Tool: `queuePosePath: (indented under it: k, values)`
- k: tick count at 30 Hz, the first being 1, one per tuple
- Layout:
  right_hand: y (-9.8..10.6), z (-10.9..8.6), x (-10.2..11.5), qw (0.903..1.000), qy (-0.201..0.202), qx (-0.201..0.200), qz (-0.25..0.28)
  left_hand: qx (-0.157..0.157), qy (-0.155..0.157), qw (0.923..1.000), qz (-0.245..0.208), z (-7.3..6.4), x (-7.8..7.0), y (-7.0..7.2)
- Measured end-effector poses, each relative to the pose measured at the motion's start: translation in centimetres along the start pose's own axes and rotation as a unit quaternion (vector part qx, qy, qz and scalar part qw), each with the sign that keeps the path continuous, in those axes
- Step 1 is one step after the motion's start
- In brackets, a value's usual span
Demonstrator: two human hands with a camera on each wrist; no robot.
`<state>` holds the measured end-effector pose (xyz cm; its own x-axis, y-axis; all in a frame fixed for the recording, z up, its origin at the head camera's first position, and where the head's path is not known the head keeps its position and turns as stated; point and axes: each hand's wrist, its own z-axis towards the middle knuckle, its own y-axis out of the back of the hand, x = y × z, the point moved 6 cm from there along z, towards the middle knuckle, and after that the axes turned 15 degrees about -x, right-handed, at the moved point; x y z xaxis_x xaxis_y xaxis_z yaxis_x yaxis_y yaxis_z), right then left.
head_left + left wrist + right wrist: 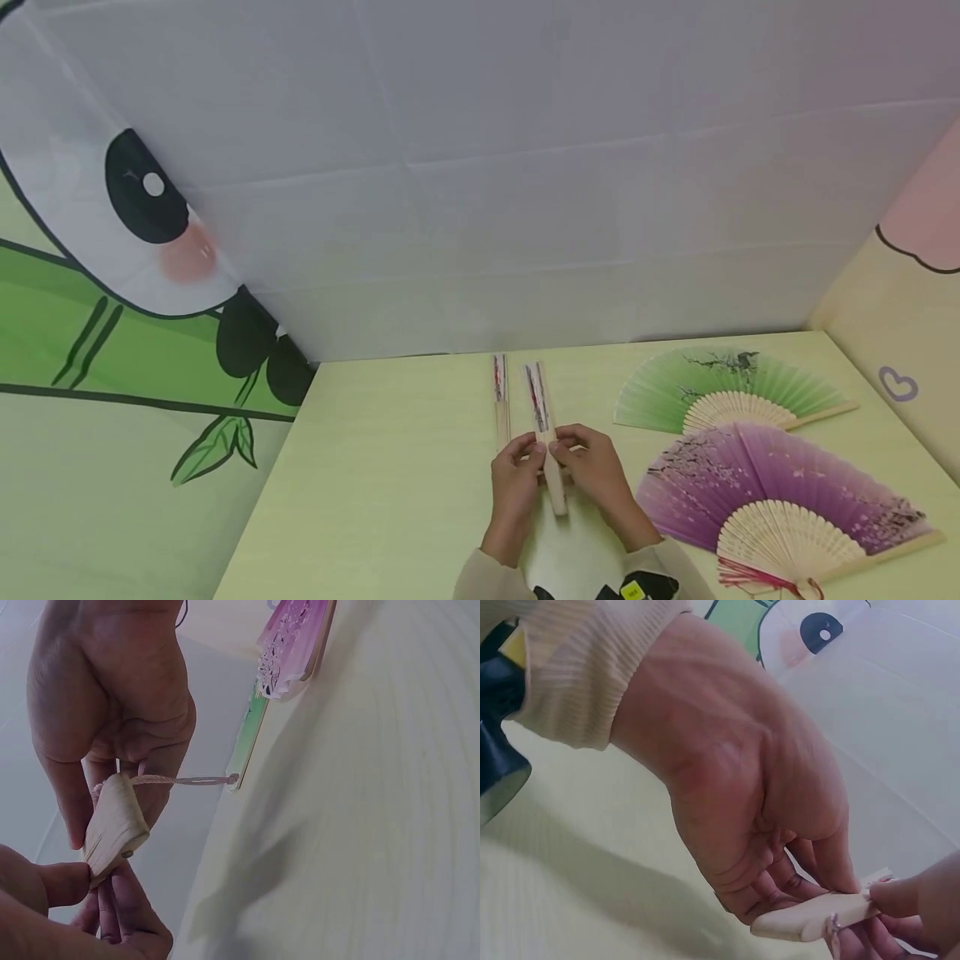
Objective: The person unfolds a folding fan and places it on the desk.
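Over the pale yellow bench, the left hand and right hand pinch one closed fan between them; probably light, stiff, crackable, best gripped by its wooden end.

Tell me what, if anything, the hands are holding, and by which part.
The left hand and right hand pinch a folded fan near its middle, on the wooden sticks.

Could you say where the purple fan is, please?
In the head view, the purple fan lies on the table, right of the right hand, just below the green fan.
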<state>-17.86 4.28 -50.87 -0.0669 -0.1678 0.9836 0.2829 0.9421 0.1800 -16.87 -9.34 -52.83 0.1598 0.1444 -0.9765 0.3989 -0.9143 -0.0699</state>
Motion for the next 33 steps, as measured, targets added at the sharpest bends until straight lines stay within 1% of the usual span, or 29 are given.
queuePosePath:
  k: [5, 9, 14, 23, 28, 33]
  values:
    - [0.2, -0.2, 0.0, 0.9991, -0.03, -0.002, 0.03, -0.012, -0.003, 0.9999, 0.003, 0.0, 0.2, -0.1]
    - [0.2, -0.4, -0.1, 0.9983, -0.044, -0.008, 0.038, -0.018, -0.01, 0.9997, 0.01, -0.1, 0.2, -0.1]
    - [0.2, -0.4, -0.3, 0.9967, -0.063, -0.012, 0.05, -0.02, -0.01, 0.9997, 0.009, -0.3, 0.3, 0.0]
    - [0.6, -0.2, -0.8, 0.9939, -0.091, -0.015, 0.06, -0.01, 0.016, 0.9998, -0.011, -0.7, 0.5, -0.1]
    - [0.9, -0.1, -0.8, 0.9925, -0.099, -0.013, 0.07, -0.002, 0.031, 0.9991, -0.028, -0.7, 0.6, -0.3]
    - [1.3, -0.1, -0.8, 0.9914, -0.105, -0.02, 0.076, -0.004, 0.041, 0.9982, -0.043, -0.6, 0.7, -0.2]
